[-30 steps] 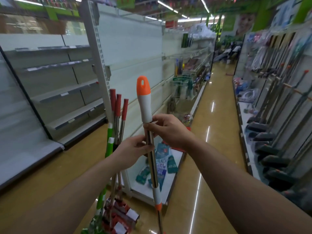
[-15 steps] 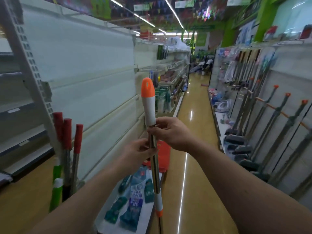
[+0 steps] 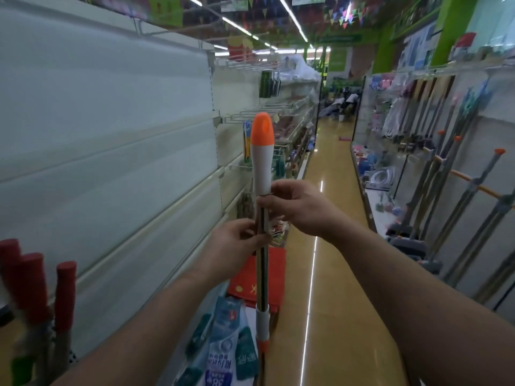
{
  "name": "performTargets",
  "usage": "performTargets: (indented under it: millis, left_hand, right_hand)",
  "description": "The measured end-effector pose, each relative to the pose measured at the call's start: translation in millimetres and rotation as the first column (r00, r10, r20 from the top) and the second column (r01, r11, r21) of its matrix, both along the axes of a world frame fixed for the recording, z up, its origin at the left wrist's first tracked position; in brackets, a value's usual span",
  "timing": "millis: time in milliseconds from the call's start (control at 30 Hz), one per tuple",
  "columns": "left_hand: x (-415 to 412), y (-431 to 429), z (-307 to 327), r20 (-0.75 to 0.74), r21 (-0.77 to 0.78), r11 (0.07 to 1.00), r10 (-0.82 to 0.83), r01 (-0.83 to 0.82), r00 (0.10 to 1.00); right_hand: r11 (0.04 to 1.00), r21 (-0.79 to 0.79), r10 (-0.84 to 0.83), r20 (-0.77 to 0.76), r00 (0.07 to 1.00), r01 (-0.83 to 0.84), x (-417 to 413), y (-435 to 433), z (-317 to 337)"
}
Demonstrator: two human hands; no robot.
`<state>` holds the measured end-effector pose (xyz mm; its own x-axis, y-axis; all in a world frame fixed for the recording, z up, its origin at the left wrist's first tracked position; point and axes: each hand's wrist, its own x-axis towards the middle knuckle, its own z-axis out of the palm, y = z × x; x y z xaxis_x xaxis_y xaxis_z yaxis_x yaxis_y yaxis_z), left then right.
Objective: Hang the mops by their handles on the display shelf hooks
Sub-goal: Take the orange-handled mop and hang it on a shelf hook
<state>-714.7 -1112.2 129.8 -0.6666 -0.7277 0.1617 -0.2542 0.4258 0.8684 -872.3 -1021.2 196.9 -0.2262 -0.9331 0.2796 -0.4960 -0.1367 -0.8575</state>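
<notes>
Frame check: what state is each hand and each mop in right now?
Orange-tipped mop: upright, gripped, not yet on a hook.
Left hand: grips the metal shaft, lower down.
Right hand: grips the shaft just under the white grip.
Red-handled mops: standing at lower left, untouched.
Mops on right display: tilted in a row along the rail.

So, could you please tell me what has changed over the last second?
The person has turned right, down the aisle: the three red-capped mop handles have slid to the view's left edge. Nothing was taken or released. The left hand and right hand still grip the steel pole of the orange-and-white-handled mop, held upright.
</notes>
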Motion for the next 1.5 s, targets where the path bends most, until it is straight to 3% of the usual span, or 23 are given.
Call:
performTargets:
  millis: [400,700,1200,1500]
  left_hand:
    - [-131,-66,20,0.086,-0.128,0.954,0.285,-0.273,0.955]
    - [-210,-104,42,0.047,-0.066,0.871,0.490,-0.487,0.870]
    - [-306,-238,51,-0.032,-0.107,0.859,0.501,-0.502,0.865]
    - [-354,-321,68,-0.009,-0.122,0.857,0.503,-0.500,0.864]
  right_hand:
    - [0.977,-0.074,0.200,0.019,0.980,-0.198,-142,-110,-2]
    - [0.941,-0.055,0.335,-0.020,0.942,-0.335,-221,-182,24]
    - [0.919,-0.063,0.383,-0.099,0.918,-0.390,-323,-325,45]
    - [0.900,-0.098,0.422,-0.043,0.905,-0.425,-372,-407,59]
